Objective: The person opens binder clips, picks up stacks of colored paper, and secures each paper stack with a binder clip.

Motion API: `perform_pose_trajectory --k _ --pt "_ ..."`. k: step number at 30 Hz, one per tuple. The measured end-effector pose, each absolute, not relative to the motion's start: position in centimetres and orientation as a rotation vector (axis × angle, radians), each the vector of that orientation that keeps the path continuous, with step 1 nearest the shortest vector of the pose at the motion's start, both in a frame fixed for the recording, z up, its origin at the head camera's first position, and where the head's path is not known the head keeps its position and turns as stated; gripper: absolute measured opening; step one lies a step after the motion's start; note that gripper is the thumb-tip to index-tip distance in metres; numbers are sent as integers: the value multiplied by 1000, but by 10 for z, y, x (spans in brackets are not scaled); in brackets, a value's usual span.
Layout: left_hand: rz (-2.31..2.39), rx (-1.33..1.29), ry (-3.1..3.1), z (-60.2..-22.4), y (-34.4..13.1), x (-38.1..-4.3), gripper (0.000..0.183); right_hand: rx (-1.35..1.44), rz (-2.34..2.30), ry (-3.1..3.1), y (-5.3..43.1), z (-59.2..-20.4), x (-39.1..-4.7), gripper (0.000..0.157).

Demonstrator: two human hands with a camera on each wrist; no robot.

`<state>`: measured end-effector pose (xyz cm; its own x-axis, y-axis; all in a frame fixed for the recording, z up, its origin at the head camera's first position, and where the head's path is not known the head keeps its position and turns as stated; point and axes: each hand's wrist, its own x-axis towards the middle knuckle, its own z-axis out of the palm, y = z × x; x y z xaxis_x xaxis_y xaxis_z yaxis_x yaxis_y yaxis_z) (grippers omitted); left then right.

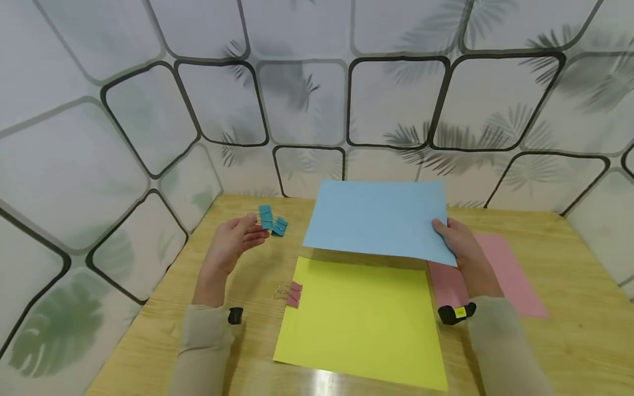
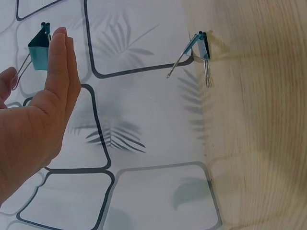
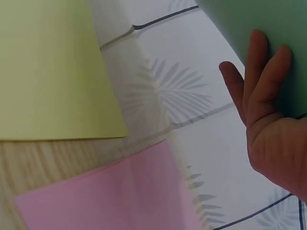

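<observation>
Between its thumb and fingers my left hand [image 1: 228,242] pinches a teal binder clip [image 1: 266,218] by its wire handle. That clip [image 2: 39,56] also shows in the left wrist view, its body beside the fingertips. A second teal binder clip [image 1: 279,226] sits on the table just behind the held one. My right hand [image 1: 462,242] grips a light blue sheet of paper [image 1: 376,220] at its right edge, thumb on top and fingers [image 3: 256,55] underneath. The sheet is raised and tilted. Below it lies yellow paper [image 1: 361,324] with a pink binder clip [image 1: 294,295] on its left edge.
Pink paper [image 1: 510,269] lies on the wooden table [image 1: 584,341] at the right, partly behind my right forearm and the yellow paper. A patterned wall covering [image 1: 307,104] rises behind the table and along its left side.
</observation>
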<state>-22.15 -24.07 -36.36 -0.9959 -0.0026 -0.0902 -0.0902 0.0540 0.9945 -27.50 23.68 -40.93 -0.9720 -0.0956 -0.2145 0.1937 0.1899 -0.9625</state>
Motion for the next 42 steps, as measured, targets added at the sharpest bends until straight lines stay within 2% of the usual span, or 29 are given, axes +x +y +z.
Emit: perform_pose_trajectory --k 12,20,28,33,39,42 --pt "2131 -114 2181 -367 -232 -220 57 -7 -2047 2099 254 -409 -254 79" --pt "2105 -37 2207 -366 -226 -217 60 -73 -2291 1871 265 -403 -247 80" --pt "2096 -77 2235 -363 -226 -217 60 -115 -2333 1860 261 -403 -250 59" --pt "2130 -63 2220 -364 -226 -221 60 -119 -2326 1879 262 -400 -250 71" --pt "2256 -8 2117 -362 -221 -224 52 -114 -2348 1873 260 -397 -245 60" --pt "2316 -16 2056 -361 -218 -224 48 -137 -2356 1859 260 -396 -243 68"
